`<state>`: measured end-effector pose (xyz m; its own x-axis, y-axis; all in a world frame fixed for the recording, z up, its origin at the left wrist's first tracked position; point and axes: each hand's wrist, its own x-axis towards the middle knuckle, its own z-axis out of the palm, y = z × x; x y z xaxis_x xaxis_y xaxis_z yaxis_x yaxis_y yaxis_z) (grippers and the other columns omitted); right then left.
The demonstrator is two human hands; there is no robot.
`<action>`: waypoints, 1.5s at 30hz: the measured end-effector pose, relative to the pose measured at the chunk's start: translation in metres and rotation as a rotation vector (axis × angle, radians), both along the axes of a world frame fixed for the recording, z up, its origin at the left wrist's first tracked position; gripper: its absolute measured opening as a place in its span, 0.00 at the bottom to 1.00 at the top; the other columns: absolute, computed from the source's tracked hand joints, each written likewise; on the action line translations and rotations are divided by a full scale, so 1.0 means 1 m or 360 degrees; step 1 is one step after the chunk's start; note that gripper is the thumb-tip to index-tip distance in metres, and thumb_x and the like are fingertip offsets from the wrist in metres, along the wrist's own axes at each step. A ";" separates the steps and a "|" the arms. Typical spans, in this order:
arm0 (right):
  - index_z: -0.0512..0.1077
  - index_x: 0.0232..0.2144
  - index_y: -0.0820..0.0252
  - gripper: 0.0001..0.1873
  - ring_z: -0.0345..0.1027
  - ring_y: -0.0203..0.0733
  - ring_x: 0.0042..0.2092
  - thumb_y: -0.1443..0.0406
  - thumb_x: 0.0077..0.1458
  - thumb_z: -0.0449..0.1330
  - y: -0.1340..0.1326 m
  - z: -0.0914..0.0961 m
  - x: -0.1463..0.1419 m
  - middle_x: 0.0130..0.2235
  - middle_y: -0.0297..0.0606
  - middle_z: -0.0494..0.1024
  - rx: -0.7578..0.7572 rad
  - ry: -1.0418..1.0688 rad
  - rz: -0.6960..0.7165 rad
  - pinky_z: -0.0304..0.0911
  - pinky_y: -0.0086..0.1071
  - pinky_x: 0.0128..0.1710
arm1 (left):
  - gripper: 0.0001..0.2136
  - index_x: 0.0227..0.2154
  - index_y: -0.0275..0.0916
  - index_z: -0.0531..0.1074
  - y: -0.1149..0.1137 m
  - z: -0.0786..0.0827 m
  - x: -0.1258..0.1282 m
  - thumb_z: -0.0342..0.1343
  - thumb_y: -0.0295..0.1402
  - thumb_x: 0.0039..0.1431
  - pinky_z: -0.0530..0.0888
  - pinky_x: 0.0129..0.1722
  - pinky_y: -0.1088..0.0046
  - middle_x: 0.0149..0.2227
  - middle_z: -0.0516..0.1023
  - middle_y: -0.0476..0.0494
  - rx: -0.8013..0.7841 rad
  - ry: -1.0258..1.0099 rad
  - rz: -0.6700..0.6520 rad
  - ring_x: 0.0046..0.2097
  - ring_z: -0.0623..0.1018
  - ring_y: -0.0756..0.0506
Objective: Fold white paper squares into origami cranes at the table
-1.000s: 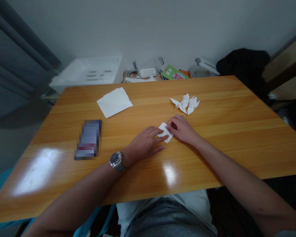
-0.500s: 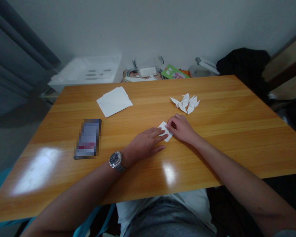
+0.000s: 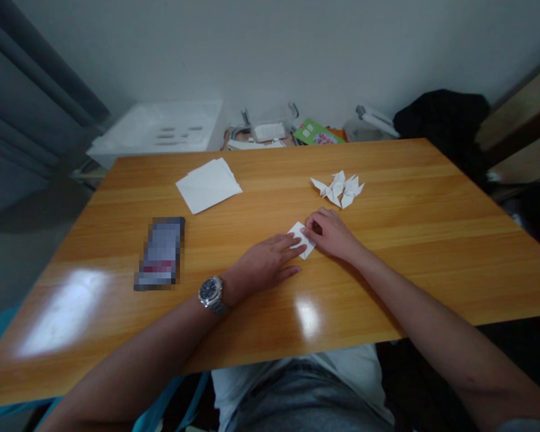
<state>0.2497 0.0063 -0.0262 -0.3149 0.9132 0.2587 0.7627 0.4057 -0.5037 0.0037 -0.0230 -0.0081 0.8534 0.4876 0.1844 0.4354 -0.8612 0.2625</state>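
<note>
A small folded white paper (image 3: 299, 236) lies on the wooden table (image 3: 432, 240) in front of me. My left hand (image 3: 263, 264), with a watch on the wrist, lies flat with its fingers stretched out, the fingertips pressing on the paper's left edge. My right hand (image 3: 332, 233) rests on the paper's right side with its fingers curled and pinched at the paper's edge. Both hands cover part of the paper.
Several folded white paper figures (image 3: 339, 189) lie just beyond my right hand. A stack of white paper sheets (image 3: 207, 185) sits at the back left, a phone (image 3: 160, 253) left of my left hand. Boxes and clutter stand behind the table's far edge.
</note>
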 end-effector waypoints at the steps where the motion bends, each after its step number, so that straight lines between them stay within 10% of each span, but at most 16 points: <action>1: 0.70 0.30 0.57 0.09 0.65 0.48 0.40 0.62 0.62 0.63 0.000 0.000 0.000 0.35 0.40 0.73 0.0001 -0.0003 -0.0002 0.59 0.40 0.44 | 0.23 0.64 0.37 0.66 0.000 0.000 0.000 0.49 0.43 0.73 0.67 0.68 0.58 0.65 0.69 0.34 -0.0006 -0.0002 -0.0002 0.66 0.70 0.39; 45: 0.69 0.29 0.56 0.10 0.66 0.49 0.41 0.62 0.62 0.62 -0.001 0.000 -0.003 0.36 0.40 0.74 0.0015 -0.0024 -0.0046 0.59 0.42 0.46 | 0.21 0.64 0.42 0.68 0.004 -0.001 -0.001 0.48 0.43 0.73 0.64 0.69 0.56 0.68 0.66 0.37 -0.0091 -0.0028 -0.0066 0.69 0.66 0.40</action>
